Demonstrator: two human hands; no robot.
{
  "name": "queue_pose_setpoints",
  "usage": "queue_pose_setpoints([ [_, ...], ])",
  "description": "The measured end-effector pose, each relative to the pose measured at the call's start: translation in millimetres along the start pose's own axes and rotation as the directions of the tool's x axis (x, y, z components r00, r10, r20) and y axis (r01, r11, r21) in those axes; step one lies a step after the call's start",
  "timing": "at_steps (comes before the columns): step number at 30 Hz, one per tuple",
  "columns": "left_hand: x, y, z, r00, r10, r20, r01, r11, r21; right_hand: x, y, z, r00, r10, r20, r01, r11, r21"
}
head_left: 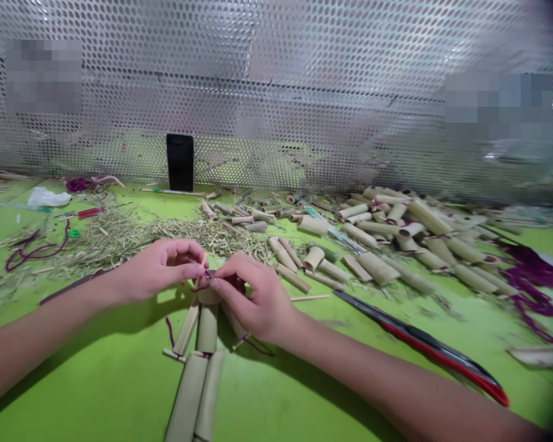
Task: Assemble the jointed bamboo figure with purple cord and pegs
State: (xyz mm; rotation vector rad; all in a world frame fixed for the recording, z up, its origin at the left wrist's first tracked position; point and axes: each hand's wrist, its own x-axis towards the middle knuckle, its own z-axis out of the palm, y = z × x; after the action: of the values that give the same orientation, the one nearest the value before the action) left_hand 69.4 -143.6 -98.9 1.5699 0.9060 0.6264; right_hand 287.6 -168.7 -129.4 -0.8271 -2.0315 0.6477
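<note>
My left hand [163,270] and my right hand [251,298] meet in the middle of the view, their fingertips pinching a thin purple cord [207,274]. Just below my fingers, cut bamboo tubes [207,328] lie side by side, joined by thin sticks and purple cord. Longer bamboo tubes [187,399] continue the same row toward me. My right hand partly hides the top of the row. A long blade with a red and black handle [424,344] lies to the right of my right forearm, not touching it.
A large heap of cut bamboo pieces [396,239] covers the green table [96,368] at right. Dry fibre shavings [120,239] lie at left, with loose purple cord [37,252] and a purple tangle [529,276]. A black phone [180,162] stands against perforated metal sheeting [276,80].
</note>
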Motion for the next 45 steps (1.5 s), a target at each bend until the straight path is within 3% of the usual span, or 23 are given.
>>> queue_pose_setpoints([
  [5,-21.3,-2.4,0.7,1.0,-0.012,0.025,0.012,1.0,0.008,-2.4,-11.0,2.6,0.986,0.043,0.161,-0.023,0.992,-0.126],
  [9,-41.6,0.4,0.4,0.999,0.035,-0.028,-0.034,0.999,0.04,-3.8,-19.5,6.9,0.965,-0.173,0.195,0.186,0.981,-0.053],
  [14,-69.2,16.0,-1.3,0.999,0.046,-0.018,-0.041,0.979,0.199,-5.5,-35.2,9.7,0.953,-0.274,0.132,0.279,0.96,-0.025],
  [19,-89.9,26.5,-2.0,0.993,0.109,-0.055,-0.087,0.948,0.305,0.6,-54.3,12.9,0.879,-0.43,0.205,0.459,0.88,-0.123],
  [24,-104.5,15.8,-4.8,0.977,0.13,-0.171,-0.073,0.949,0.306,6.9,-65.0,23.0,0.799,-0.498,0.337,0.583,0.779,-0.23],
  [26,-109.6,10.9,-4.5,0.964,0.146,-0.223,-0.07,0.946,0.317,7.1,-67.8,26.0,0.791,-0.505,0.346,0.598,0.758,-0.261],
  [30,-116.4,6.2,-2.1,0.926,0.231,-0.299,-0.124,0.934,0.336,9.8,-72.9,22.3,0.819,-0.494,0.291,0.57,0.761,-0.31],
  [34,-117.8,2.5,0.2,0.895,0.311,-0.32,-0.202,0.922,0.331,21.1,-77.1,14.3,0.877,-0.416,0.239,0.479,0.791,-0.38],
  [41,-116.0,-5.1,2.3,0.862,0.384,-0.332,-0.259,0.895,0.363,36.6,-70.9,23.1,0.973,-0.17,0.159,0.179,0.983,-0.046],
  [45,-116.8,-4.8,3.6,0.832,0.45,-0.325,-0.312,0.863,0.397,39.8,-72.7,20.2,0.969,-0.126,0.211,0.145,0.987,-0.075],
])
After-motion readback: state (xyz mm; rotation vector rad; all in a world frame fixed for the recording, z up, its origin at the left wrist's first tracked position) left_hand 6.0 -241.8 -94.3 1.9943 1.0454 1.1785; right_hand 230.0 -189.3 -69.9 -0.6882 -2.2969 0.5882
